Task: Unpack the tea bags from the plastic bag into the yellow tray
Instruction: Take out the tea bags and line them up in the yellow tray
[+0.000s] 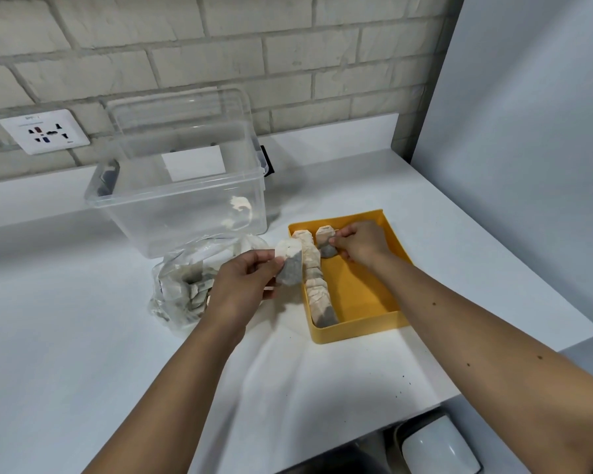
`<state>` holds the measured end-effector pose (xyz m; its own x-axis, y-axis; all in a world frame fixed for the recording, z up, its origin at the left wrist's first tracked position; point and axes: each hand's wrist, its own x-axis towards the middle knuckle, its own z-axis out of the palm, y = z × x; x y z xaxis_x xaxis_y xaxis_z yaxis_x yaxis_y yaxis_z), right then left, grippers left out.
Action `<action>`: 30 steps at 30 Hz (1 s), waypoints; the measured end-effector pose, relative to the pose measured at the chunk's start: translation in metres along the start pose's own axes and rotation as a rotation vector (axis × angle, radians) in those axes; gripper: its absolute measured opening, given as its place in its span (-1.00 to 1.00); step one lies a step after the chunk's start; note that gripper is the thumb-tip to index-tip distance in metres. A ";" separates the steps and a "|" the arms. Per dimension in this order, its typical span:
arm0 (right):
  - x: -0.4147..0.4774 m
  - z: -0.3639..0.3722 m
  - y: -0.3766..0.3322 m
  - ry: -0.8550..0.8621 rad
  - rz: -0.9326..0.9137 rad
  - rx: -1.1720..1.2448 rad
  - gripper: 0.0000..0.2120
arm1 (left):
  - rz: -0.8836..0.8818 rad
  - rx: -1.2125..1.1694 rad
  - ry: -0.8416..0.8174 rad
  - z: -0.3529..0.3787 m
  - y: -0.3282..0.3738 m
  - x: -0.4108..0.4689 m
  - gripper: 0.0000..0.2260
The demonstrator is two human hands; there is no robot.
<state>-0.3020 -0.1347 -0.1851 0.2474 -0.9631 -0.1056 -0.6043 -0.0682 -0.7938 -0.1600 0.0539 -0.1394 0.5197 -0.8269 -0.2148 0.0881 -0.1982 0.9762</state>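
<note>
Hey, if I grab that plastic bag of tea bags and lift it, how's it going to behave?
Probably floppy: the plastic bag looks thin and crumpled, slumped on the counter. Likely light, since it seems to hold only paper tea bags. Those lie loose inside, so they may shift and sag downward when it is lifted.

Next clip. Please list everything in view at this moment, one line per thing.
Yellow tray: one, yellow, on the counter right of centre.
Tea bag row: several, beige and grey, along the tray's left wall.
Raised tea bag: one, beige and grey, by the tray's left rim.
Far tea bag: one, beige and grey, at the tray's far end.
Plastic bag: one, clear, left of the tray, tea bags inside.
Clear container: one, transparent, behind the bag.
Wall socket: one, white, on the brick wall.
Counter: one, white.
Left hand: fingers pinch the raised tea bag.
Right hand: fingers hold the far tea bag.
</note>
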 end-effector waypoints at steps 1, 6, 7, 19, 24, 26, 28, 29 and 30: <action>-0.001 0.000 -0.001 -0.005 -0.003 -0.003 -0.88 | -0.004 -0.004 -0.002 0.000 0.000 0.000 -0.94; -0.011 -0.014 -0.012 0.048 -0.015 -0.044 -0.83 | -0.024 -0.021 -0.011 0.000 0.004 -0.002 -0.94; -0.018 -0.020 -0.019 0.072 -0.042 0.004 -0.83 | -0.026 -0.029 -0.008 0.001 0.005 -0.002 -0.94; -0.056 -0.060 -0.064 -0.173 -0.198 0.231 -0.84 | 0.065 -0.073 -0.030 0.017 0.037 0.000 -0.87; -0.023 -0.043 -0.013 -0.133 -0.104 -0.108 -0.89 | 0.045 -0.024 0.058 -0.008 0.020 -0.003 -0.89; -0.020 -0.032 -0.004 -0.151 -0.103 -0.156 -0.87 | 0.032 -0.024 0.093 -0.018 0.015 -0.005 -0.90; -0.019 -0.025 -0.003 -0.145 -0.102 -0.135 -0.85 | 0.027 -0.022 0.115 -0.025 0.011 -0.006 -0.91; -0.017 -0.022 -0.004 -0.139 -0.101 -0.129 -0.82 | 0.028 -0.013 0.123 -0.028 0.010 -0.007 -0.91; -0.016 -0.020 -0.005 -0.131 -0.101 -0.125 -0.80 | 0.031 -0.002 0.129 -0.032 0.010 -0.006 -0.91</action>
<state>-0.3186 -0.1241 -0.1676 0.4025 -0.9085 -0.1128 -0.6588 -0.2019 -0.7247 -0.1354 0.0738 -0.1274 0.6274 -0.7580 -0.1785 0.0720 -0.1717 0.9825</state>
